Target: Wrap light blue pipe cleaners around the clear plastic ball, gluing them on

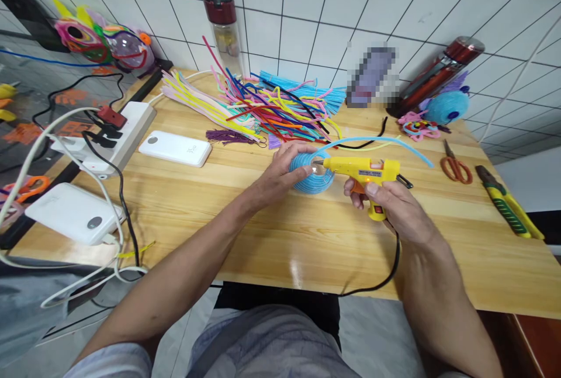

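My left hand (287,170) is closed on the left side of a round coil of light blue pipe cleaner (311,184). A clear, shiny part shows in the coil's middle. One loose blue end (414,151) arcs off to the right above the table. In my right hand (385,197) is a yellow hot glue gun (362,169), gripped by its handle, with fingers at the orange trigger. Its metal nozzle points left and reaches the coil's opening beside my left thumb; whether it touches cannot be told. A black cord (397,261) runs down from the handle.
Behind my hands lies a heap of colourful pipe cleaners (280,106). At right are scissors (456,165), pliers (504,203) and a blue fuzzy ball figure (447,108). A white power strip (127,135) with cables and power banks (175,148) occupy the left. Bottles (221,21) stand by the tiled wall.
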A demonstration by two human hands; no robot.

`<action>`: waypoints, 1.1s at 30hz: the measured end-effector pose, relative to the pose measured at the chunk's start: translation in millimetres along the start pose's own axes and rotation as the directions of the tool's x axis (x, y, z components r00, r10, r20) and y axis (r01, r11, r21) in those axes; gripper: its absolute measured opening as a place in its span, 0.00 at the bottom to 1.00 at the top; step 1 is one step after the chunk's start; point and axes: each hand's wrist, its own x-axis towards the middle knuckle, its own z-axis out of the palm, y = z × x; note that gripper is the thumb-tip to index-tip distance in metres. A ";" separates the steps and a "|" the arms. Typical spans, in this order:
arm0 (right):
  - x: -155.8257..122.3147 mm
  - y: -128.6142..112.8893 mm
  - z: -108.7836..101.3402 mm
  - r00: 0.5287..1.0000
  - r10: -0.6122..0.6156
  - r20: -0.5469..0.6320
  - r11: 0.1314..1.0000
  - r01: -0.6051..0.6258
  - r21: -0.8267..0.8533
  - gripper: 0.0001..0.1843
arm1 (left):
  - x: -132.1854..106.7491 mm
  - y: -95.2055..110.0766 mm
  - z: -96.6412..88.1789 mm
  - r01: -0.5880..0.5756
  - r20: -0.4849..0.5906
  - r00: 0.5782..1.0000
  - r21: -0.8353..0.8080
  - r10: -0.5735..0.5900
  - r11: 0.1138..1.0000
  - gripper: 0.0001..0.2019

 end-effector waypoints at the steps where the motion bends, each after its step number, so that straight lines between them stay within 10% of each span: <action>1: 0.2 0.3 0.1 1.000 -0.002 0.001 1.000 0.002 -0.001 0.27 | 0.0 0.2 0.1 0.008 -0.005 1.000 -0.027 -0.009 1.000 0.20; 33: 4.3 2.3 1.6 1.000 0.003 0.013 0.999 -0.003 0.036 0.27 | -0.7 -5.6 -1.6 0.045 0.009 0.999 -0.147 -0.044 0.988 0.22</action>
